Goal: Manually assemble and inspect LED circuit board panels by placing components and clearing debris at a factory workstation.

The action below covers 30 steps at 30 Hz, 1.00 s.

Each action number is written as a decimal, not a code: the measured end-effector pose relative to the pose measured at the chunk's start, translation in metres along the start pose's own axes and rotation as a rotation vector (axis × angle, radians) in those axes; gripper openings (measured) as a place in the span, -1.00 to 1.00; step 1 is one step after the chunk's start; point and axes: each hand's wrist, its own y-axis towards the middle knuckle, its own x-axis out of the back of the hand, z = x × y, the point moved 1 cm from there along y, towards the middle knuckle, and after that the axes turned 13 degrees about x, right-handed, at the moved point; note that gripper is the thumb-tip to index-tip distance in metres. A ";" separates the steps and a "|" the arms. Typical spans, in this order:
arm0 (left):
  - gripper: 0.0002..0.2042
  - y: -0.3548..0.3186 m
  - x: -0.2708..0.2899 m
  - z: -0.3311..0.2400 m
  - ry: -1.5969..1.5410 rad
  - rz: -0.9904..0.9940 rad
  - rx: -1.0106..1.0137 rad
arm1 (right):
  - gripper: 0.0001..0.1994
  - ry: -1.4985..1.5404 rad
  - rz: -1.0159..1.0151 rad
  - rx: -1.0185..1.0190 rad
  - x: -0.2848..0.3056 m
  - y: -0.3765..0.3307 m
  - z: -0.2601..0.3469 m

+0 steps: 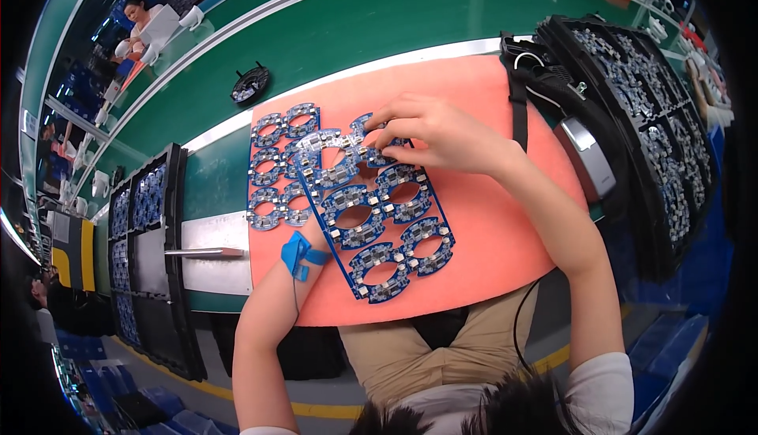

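Green conveyor bench (379,24) fills the top of the view, curving away, and on it sits the orange mat (489,230) right in front of the person. Off to the right, a tall stack of black trays (671,159) loaded with blue boards; to the left, more black trays (146,261) with the same load, and a grey metal plate (209,253) just beside the mat.

Centre stage: a blue panel of ring-shaped circuit boards (379,214), tilted across the mat. Right hand (434,131) is on its far end, fingers curled and pinched onto the top edge of the panel. Left hand is under the panel (hidden almost entirely, so whether it grips or just props I cannot tell); only the forearm shows, wearing a blue wrist strap (300,253).

Behind the panel, a second set of ring boards (276,170) lies flat on the mat, partly overlapped. Smallest of all, a round black part (251,84) up on the green belt.
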 end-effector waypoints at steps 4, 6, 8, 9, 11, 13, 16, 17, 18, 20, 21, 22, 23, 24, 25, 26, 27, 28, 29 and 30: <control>-0.60 -0.001 -0.003 -0.004 0.029 -0.015 -0.042 | -0.83 0.020 0.008 -0.001 -0.002 0.003 0.000; -0.60 -0.003 -0.003 -0.006 0.044 -0.020 -0.064 | -0.86 -0.010 0.023 -0.028 -0.004 0.004 0.002; -0.60 -0.001 -0.002 -0.005 0.056 -0.019 -0.081 | -0.88 -0.030 0.012 -0.005 -0.006 0.004 0.003; -0.59 -0.001 -0.002 -0.005 0.062 -0.019 -0.091 | -0.89 -0.047 0.000 0.019 -0.007 0.004 0.004; -0.59 -0.002 -0.002 -0.003 0.073 -0.012 -0.107 | -0.89 -0.041 0.004 0.002 -0.006 0.003 0.007; -0.59 -0.002 -0.002 -0.002 0.084 -0.009 -0.124 | -0.90 -0.044 -0.012 -0.009 -0.007 0.003 0.010; -0.59 -0.010 0.000 -0.006 0.107 -0.031 -0.160 | -0.91 -0.028 -0.048 0.000 -0.014 0.008 0.008; -0.58 -0.014 0.000 -0.008 0.116 -0.041 -0.173 | -0.91 -0.022 -0.051 0.009 -0.015 0.012 0.009; -0.58 -0.011 0.000 -0.007 0.120 -0.037 -0.181 | -0.91 -0.019 -0.049 -0.006 -0.015 0.010 0.009; -0.58 -0.006 0.000 -0.006 0.127 -0.030 -0.197 | -0.92 0.040 -0.057 -0.094 -0.016 0.007 0.007; -0.58 -0.003 0.000 -0.005 0.131 -0.029 -0.206 | -0.92 0.095 -0.067 -0.167 -0.016 0.006 0.005; -0.58 0.000 -0.003 -0.006 0.137 -0.028 -0.216 | -0.91 0.235 -0.108 -0.287 -0.013 0.006 0.006; -0.57 0.001 -0.006 -0.005 0.143 -0.028 -0.226 | -0.91 0.234 -0.107 -0.286 -0.012 0.006 0.006; -0.57 -0.002 -0.003 -0.004 0.149 -0.030 -0.234 | -0.90 0.203 -0.106 -0.225 -0.010 0.007 0.006; -0.57 -0.004 -0.002 -0.005 0.155 -0.032 -0.243 | -0.88 0.172 -0.106 -0.165 -0.010 0.007 0.006; -0.57 -0.007 0.000 -0.004 0.161 -0.032 -0.251 | -0.88 0.172 -0.105 -0.165 -0.011 0.006 0.005; -0.57 -0.008 0.000 -0.004 0.168 -0.033 -0.259 | -0.87 0.082 -0.106 -0.089 -0.014 0.008 0.005; -0.57 -0.008 -0.001 -0.004 0.175 -0.034 -0.268 | -0.86 -0.009 -0.107 -0.012 -0.016 0.008 0.006; -0.56 -0.008 -0.002 -0.004 0.182 -0.034 -0.276 | -0.86 0.107 -0.139 -0.094 -0.017 0.007 0.004; -0.56 -0.007 -0.007 -0.006 0.187 -0.033 -0.282 | -0.87 0.082 -0.164 -0.091 -0.014 0.006 0.001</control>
